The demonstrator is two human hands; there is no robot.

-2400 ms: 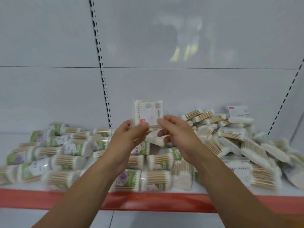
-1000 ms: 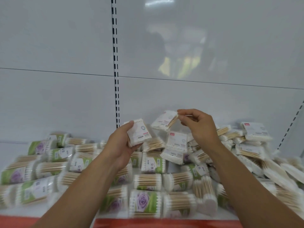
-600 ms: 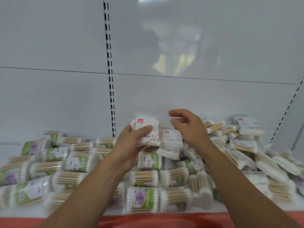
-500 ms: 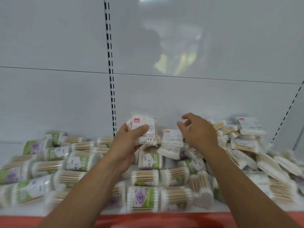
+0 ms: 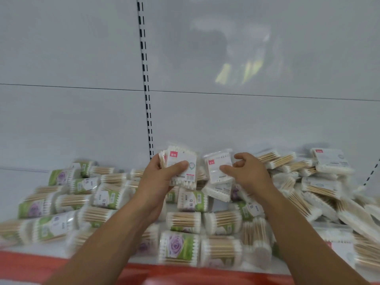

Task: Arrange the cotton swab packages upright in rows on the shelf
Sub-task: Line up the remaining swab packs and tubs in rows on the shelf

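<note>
My left hand (image 5: 159, 177) holds a small stack of flat white cotton swab packets (image 5: 182, 167) with red corner labels, upright and above the pile. My right hand (image 5: 247, 171) grips another flat white packet (image 5: 218, 167) that leans against the back wall beside the stack. Below both hands lies a jumble of round swab tubs with green and purple labels (image 5: 178, 246), all on their sides. Flat swab packets (image 5: 320, 182) are heaped at the right. Some lie under my arms, hidden.
The white shelf (image 5: 41, 248) has a red front edge (image 5: 185, 273). A white back panel with a slotted black upright (image 5: 147, 103) rises behind the pile. A second slotted strip (image 5: 372, 173) shows at the far right.
My left hand gathered packets into a stack and kept it raised. My right hand let go of a packet it had lifted, dropped toward the pile and closed on a flat packet beside the stack.
</note>
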